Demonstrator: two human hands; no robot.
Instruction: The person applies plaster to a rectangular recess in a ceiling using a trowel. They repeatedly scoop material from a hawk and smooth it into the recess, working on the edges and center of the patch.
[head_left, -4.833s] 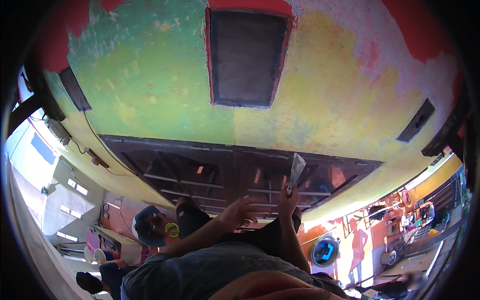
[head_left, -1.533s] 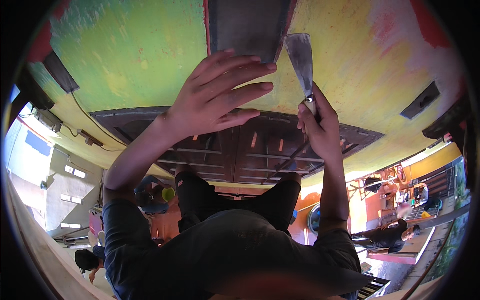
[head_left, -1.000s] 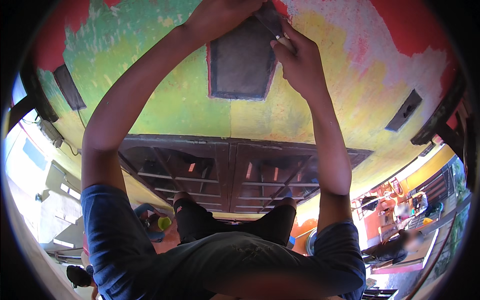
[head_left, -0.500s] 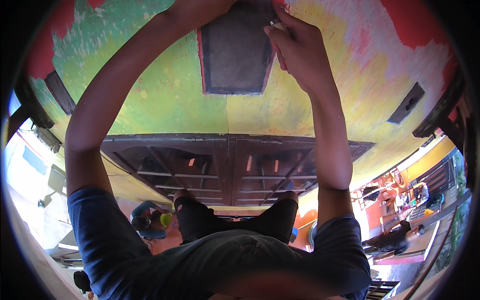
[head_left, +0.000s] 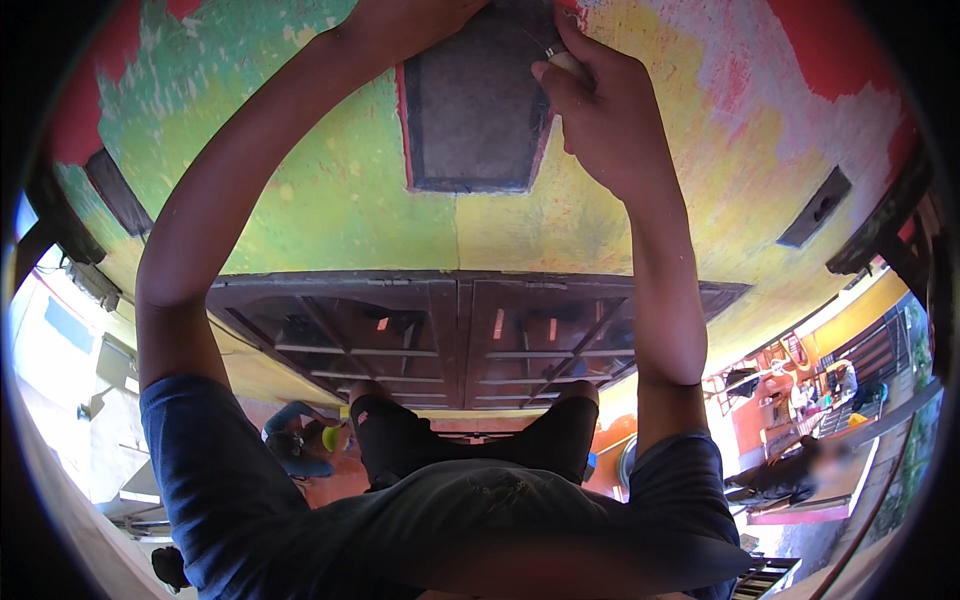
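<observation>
My right hand (head_left: 610, 105) is raised at the top of the view, closed around a paintbrush (head_left: 568, 62) with a pale handle and a silver ferrule. The bristles are hard to make out. This hand is beside the right edge of a dark grey panel (head_left: 475, 120) with a thin red border. Across the panel's upper left reaches my left hand (head_left: 425, 15); its fingers are cut off by the top edge. Behind both arms is a wall (head_left: 320, 190) painted in patchy green, yellow and pink, with solid red areas at its upper sides.
Below the panel are brown double shutters (head_left: 455, 330) with glass panes. Small dark vents (head_left: 815, 207) are set in the wall. One person (head_left: 295, 440) is low at the lower left, near something yellow-green. Another person (head_left: 785, 475) is at the lower right, near cluttered furniture (head_left: 780, 385).
My right hand has shifted slightly down and right with the paintbrush. My left hand has moved a little to the right. The person at lower right has changed posture slightly.
</observation>
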